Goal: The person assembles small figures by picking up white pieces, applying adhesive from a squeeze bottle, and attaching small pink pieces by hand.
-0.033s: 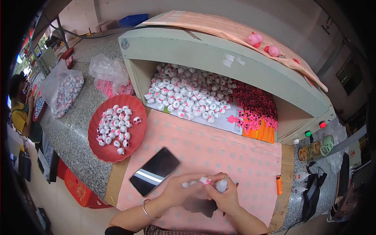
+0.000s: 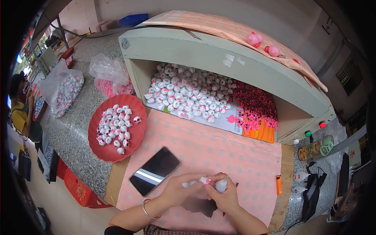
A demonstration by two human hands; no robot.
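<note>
While both hands meet low over the pink cloth (image 2: 219, 152):
Left hand (image 2: 181, 190): fingers pinch the small white-and-pink piece (image 2: 204, 180), steadying it.
Right hand (image 2: 224, 194): fingers curled shut around a white piece (image 2: 221, 185), pressed close.
Red tray (image 2: 102, 153): similar pieces, within left reach.

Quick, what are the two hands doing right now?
Left hand: closed, pinching a small white and pink piece.
Right hand: closed around a small white bottle, its tip at the piece.

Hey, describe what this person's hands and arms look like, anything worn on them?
Both forearms are bare, no sleeves showing and no gloves. The left hand has a thin silver bangle at the wrist. The right hand shows no jewellery that I can make out.
</note>
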